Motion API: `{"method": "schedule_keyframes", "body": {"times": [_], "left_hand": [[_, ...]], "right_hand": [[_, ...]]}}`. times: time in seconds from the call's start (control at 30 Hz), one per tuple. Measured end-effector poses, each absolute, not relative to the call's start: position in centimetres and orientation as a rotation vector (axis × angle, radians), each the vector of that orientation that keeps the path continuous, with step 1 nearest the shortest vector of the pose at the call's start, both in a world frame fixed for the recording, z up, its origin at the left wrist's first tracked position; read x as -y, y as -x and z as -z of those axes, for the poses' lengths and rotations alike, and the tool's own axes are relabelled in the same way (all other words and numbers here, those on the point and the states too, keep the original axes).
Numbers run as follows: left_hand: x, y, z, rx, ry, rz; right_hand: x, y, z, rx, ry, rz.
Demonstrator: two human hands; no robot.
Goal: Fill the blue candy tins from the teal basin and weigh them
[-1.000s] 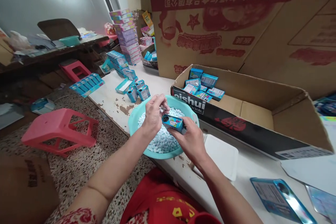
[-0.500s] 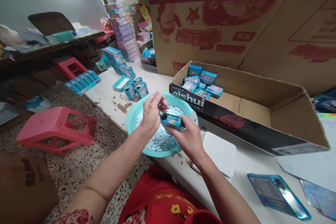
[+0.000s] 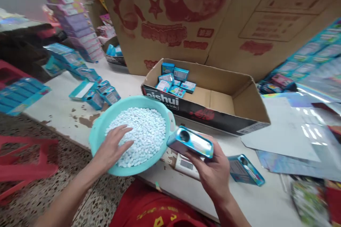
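My right hand is wrapped round a blue candy box, tilted, with a dark round hole in its shiny narrow face. It is held just right of a turquoise plastic bowl and above a white scale with a small display. Many small pale candies fill the bowl. Over their left part lies my left hand, fingers spread and nothing visibly gripped; whether the fingertips touch the candies I cannot tell. Another blue box with a hole stands on the table beyond my right wrist.
Behind the bowl stands a long open carton with several blue boxes at its left end. More small boxes stand on the table to the left. A red stool is at left; shiny sheets lie at right.
My left hand has moved from beside the box's hole down to the candies, and its fingers have spread. My right hand has carried the box rightward from over the bowl. The view has turned right.
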State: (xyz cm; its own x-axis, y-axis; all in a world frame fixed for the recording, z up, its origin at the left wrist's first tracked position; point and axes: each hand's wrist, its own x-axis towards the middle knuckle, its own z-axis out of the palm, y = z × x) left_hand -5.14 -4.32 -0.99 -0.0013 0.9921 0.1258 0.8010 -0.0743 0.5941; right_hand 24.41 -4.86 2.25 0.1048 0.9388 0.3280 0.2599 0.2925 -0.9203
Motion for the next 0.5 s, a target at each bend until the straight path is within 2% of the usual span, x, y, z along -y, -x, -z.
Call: {"method": "schedule_keyframes", "body": {"times": [0.1, 0.3, 0.5], "left_hand": [[5.6, 5.6, 3.4, -1.928, -2.065, -0.697], [5.4, 5.1, 3.6, -1.94, -2.02, -0.635], [5.5, 5.5, 4.0, -1.93, -2.116, -0.468]], "right_hand": [[5.1, -27.3, 0.3, 1.231, 1.393, -0.567], [4.1, -30.2, 6.9, 1.224, 1.483, -0.644], [6.7, -31.7, 8.7, 1.338, 1.389, -0.344]]}}
